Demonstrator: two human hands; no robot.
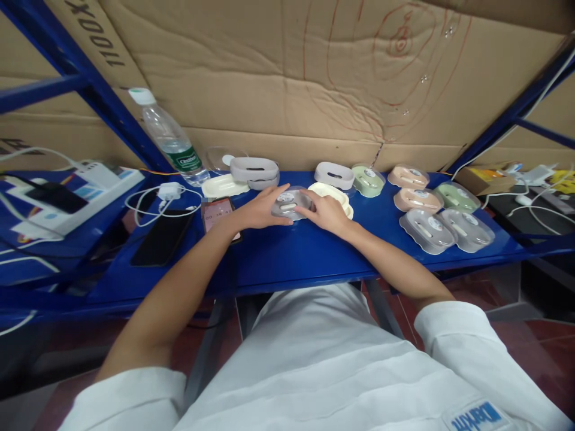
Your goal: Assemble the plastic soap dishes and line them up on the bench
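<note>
A clear-covered grey oval case [287, 196] is held between the left hand [264, 209] and the right hand [329, 212], each grip half closed about one side.

Tan cardboard forms the back wall [242, 78] from 10 o'clock round to 2, creased near the middle, with black printed lettering [96, 39] at 10 and red looping lines [399, 41] at 1. Blue metal posts [101, 102] slant up at 10 and between 2 and 3, each joined by a crossbar [42, 93], while a blue table [278, 260] spreads across the centre under pale light that leaves a soft sheen on its top. Below its front edge, dark red floor tiles [405, 314] show at 4 and 7 o'clock, beside grey legs [202, 359].
</note>
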